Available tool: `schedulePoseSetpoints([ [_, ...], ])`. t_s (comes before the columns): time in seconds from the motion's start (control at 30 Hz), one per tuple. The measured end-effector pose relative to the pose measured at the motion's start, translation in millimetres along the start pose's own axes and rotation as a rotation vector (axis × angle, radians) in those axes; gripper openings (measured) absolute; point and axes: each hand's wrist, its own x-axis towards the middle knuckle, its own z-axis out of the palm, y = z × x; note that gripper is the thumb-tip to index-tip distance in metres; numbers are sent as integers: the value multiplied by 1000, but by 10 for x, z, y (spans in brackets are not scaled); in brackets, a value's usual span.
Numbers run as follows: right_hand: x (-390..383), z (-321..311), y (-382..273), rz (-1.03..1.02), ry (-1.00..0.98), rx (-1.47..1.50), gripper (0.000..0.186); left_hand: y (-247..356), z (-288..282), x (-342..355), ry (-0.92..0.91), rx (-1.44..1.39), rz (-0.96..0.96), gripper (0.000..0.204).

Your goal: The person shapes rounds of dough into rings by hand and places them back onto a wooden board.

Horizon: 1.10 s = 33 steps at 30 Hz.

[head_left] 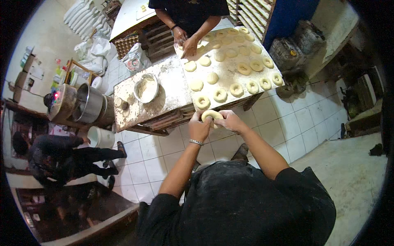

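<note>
A pale ring of dough [212,114] is held between my two hands, just off the near edge of the floured board [227,82]. My left hand [200,126], with a bracelet at the wrist, grips its left side. My right hand [230,121] is closed on its right side, fingers partly hidden under the dough. On the board in front of me lie several dough rings, one of them [202,102] closest to my hands. Some flatter dough rounds, such as one dough round [212,78], show no clear hole.
Across the board a co-worker's hands [186,44] work at its far left edge. A bowl of flour [146,88] and a small cup [120,103] stand on the wooden table [174,82]. At left are a mixer bowl [88,103], a white bucket [101,137] and another person [57,156] bending.
</note>
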Motion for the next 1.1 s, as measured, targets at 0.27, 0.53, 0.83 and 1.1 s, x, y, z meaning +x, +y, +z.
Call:
schedulePoseSetpoints([
  [0.27,-37,1219,-373,-66,126,-526,35,-829,-1021,-411,-305,-882,-534,37],
  [0.53,-206,1721,-470,-131,208,-671,33,-785,-1345,-182,-497,-690,-574,61],
  [0.83,-460,1087,-712,79,155,-524,32,-372,-981,50,-705,-1099,-443,67],
  [1.1,-506,446,-591,-43,-101,404,21,207,-589,169,-578,-1161,-383,71],
])
